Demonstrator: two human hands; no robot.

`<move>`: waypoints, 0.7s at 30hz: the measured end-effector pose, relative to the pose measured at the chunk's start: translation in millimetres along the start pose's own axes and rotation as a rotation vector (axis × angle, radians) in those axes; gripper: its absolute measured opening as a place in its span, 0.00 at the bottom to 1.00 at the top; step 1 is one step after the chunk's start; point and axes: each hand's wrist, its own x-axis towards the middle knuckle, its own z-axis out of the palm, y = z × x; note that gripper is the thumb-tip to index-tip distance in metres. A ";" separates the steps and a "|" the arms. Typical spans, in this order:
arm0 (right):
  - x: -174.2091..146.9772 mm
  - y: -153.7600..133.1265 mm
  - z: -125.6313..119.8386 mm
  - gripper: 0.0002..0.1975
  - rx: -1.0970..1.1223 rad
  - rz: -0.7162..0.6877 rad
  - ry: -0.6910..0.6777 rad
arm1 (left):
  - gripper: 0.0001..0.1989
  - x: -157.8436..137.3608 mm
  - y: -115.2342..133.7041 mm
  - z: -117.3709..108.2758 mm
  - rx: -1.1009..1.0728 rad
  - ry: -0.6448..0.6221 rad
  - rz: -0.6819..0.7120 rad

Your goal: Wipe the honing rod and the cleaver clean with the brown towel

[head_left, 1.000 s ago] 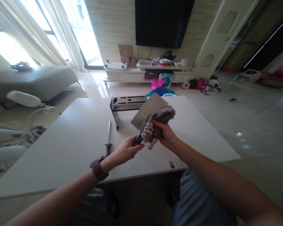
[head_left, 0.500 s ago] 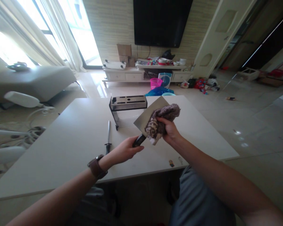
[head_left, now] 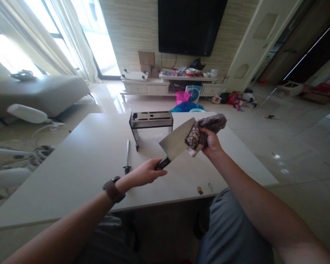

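Note:
My left hand (head_left: 147,172) is closed round the black handle of a cleaver (head_left: 176,139), whose broad steel blade tilts up and to the right above the table. In my right hand (head_left: 212,142) is a bunched brown-and-white cloth (head_left: 200,134), gripped with the thumb on top. The cloth lies against the blade's far right end and hides its tip. Behind the cleaver stands a metal knife block (head_left: 151,119) with slots in its top. A sharpening steel (head_left: 128,156) lies left of it, its handle partly hidden behind my left forearm.
Everything rests on a white table (head_left: 79,176), with two small stickers (head_left: 200,190) near its front edge. Past the far edge are a blue bag (head_left: 187,106) and a pink basket (head_left: 182,97). White chairs (head_left: 27,113) stand at the left.
My right hand has slid the cloth right and slightly up along the blade toward its end, so more bare steel shows. My left hand and the handle have barely moved.

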 end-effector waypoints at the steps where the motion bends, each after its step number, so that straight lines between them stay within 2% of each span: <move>1: 1.9 -1.2 -1.0 0.12 0.001 0.023 0.030 | 0.17 -0.5 0.0 -0.2 -0.013 -0.001 0.000; 5: 4.3 -6.4 -0.4 0.12 0.031 0.010 0.122 | 0.17 -1.7 -1.8 0.8 -0.076 0.014 0.029; 14: -23.9 3.3 18.1 0.10 0.036 0.176 -0.040 | 0.16 1.4 -2.5 4.6 -0.233 0.100 0.050; 21: -46.8 20.2 28.5 0.11 0.047 0.278 -0.080 | 0.16 1.4 -6.2 3.3 -0.092 0.060 0.047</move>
